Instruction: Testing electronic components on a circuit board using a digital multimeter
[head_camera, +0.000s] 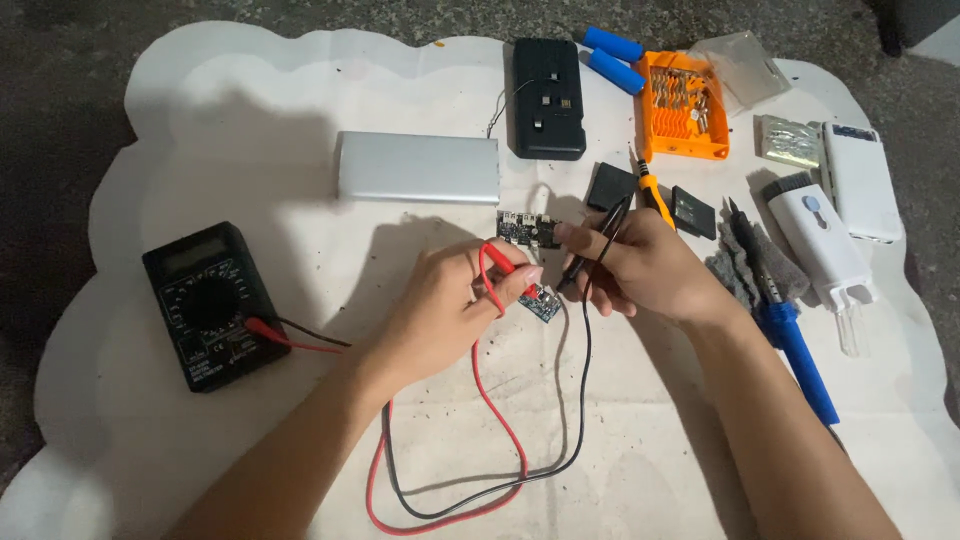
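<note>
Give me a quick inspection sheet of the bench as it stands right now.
Surface: white cloud-edged mat, lightly smudged.
Job's things: small blue circuit board under both probe tips; second dark board behind it.
Clutter: silver rectangular case, black battery holder, orange bit tray, two blue cylindrical cells, blue-handled soldering iron.
Grippers: left hand pinches red probe; right hand pinches black probe.
Cables: red and black leads loop to black multimeter.
Surroundings: dark rough floor.

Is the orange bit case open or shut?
Open: the orange bit case shows metal bits inside, with a clear lid lying beside it.
</note>
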